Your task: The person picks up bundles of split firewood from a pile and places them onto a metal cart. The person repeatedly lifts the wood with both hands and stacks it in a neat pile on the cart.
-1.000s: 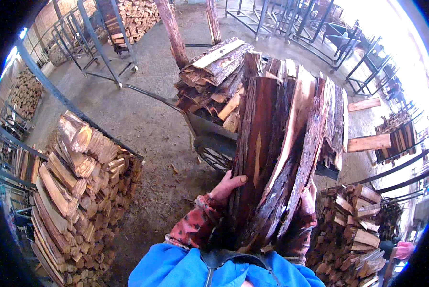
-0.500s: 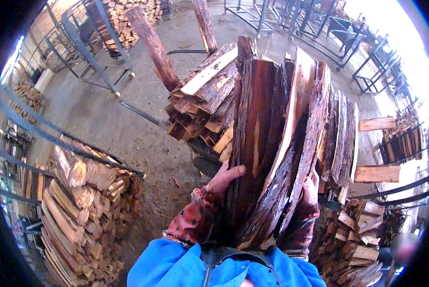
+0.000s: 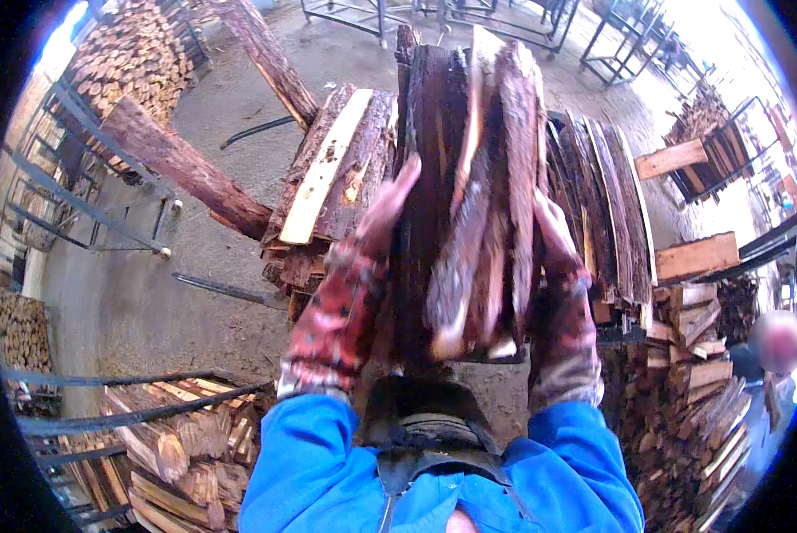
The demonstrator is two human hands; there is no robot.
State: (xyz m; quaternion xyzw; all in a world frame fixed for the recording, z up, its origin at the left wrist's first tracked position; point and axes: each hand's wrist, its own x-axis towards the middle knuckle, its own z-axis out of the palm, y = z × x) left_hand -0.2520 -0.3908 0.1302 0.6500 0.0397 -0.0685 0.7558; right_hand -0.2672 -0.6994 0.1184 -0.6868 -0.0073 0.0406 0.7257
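Several long bark-covered wood slabs (image 3: pixel 434 178) lie lengthwise between my two hands, their near ends uneven and blurred by motion. My left hand (image 3: pixel 389 204) presses the left side of the bundle, its thumb along the bark. On the opposite side my right hand (image 3: pixel 554 226) holds the rightmost slab, with its fingers partly hidden. To the left of the bundle is a stack of slabs topped by a pale board (image 3: pixel 327 169). Close by my right hand stands a row of dark slabs (image 3: pixel 607 204).
Two thick upright logs (image 3: pixel 185 169) lean outward at the left stack. Split firewood (image 3: pixel 185 444) is heaped at lower left, and another pile (image 3: pixel 691 400) lies at lower right. Beside that pile is another person (image 3: pixel 771 400). Metal frames (image 3: pixel 625 40) stand at the back.
Both hands have moved forward, away from my body, carrying the bundle of slabs along. My arms are more outstretched, and the view has shifted.
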